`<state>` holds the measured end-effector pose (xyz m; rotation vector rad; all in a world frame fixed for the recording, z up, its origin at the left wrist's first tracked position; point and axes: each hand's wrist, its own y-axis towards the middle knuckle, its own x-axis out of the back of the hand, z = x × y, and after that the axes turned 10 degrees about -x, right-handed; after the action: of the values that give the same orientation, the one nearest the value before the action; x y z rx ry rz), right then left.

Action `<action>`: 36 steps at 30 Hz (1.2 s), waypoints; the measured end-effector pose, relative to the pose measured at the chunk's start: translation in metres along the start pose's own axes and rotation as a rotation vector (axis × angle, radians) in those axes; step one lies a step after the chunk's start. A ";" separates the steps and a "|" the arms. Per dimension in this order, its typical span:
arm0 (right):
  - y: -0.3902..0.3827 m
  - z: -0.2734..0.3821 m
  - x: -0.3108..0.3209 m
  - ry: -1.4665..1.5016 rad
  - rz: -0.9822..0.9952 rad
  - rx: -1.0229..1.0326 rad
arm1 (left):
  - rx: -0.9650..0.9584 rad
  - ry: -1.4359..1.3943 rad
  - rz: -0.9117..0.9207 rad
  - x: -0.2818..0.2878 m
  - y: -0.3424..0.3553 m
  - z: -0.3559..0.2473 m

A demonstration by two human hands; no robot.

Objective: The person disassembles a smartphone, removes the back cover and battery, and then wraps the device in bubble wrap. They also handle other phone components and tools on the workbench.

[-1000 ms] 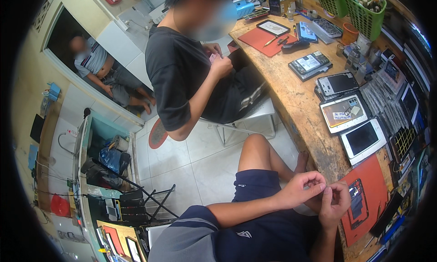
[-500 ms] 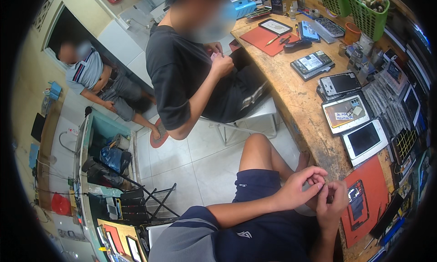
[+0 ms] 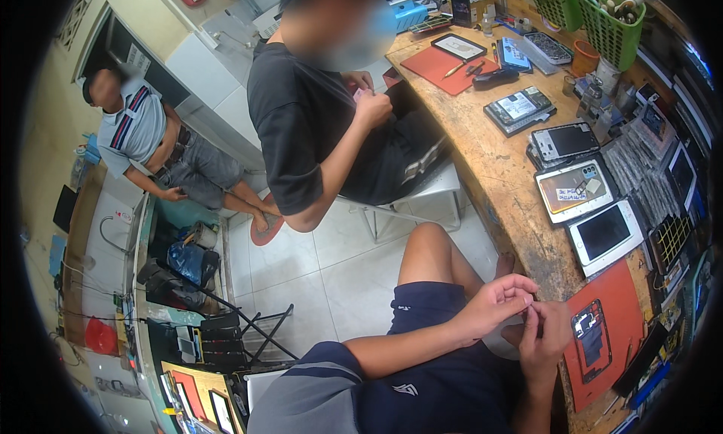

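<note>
Head view: two green baskets [image 3: 614, 27] far right on the wooden bench [image 3: 489, 178], holding tools, contents too small to tell. Orange cup [image 3: 584, 56] beside them. Left hand [image 3: 493, 306] and right hand [image 3: 546, 340] meet at the near bench edge, fingers curled and pinching something tiny between them; can't tell what. Opened phone [image 3: 591, 340] lies on the red mat [image 3: 614, 321] just right of the right hand, not touched. Tablets [image 3: 602, 234] farther along the bench.
</note>
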<state>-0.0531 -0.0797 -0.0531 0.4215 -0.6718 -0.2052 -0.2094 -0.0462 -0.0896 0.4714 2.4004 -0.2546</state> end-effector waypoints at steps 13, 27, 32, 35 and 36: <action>-0.004 -0.007 0.003 -0.019 0.049 -0.018 | -0.122 0.147 0.035 0.000 -0.001 0.002; -0.006 -0.007 0.004 0.053 0.067 -0.057 | -0.141 0.146 0.076 0.000 0.000 -0.001; -0.003 -0.003 0.004 0.088 0.047 -0.065 | -0.134 0.099 0.081 -0.001 0.000 -0.002; -0.004 0.000 0.003 0.171 0.058 -0.129 | -0.134 0.103 0.085 -0.001 0.000 -0.003; -0.004 0.001 0.002 0.150 0.050 -0.130 | -0.140 0.092 0.095 -0.001 0.000 -0.002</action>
<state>-0.0520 -0.0845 -0.0534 0.2914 -0.5178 -0.1669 -0.2098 -0.0454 -0.0869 0.5405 2.4563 -0.0237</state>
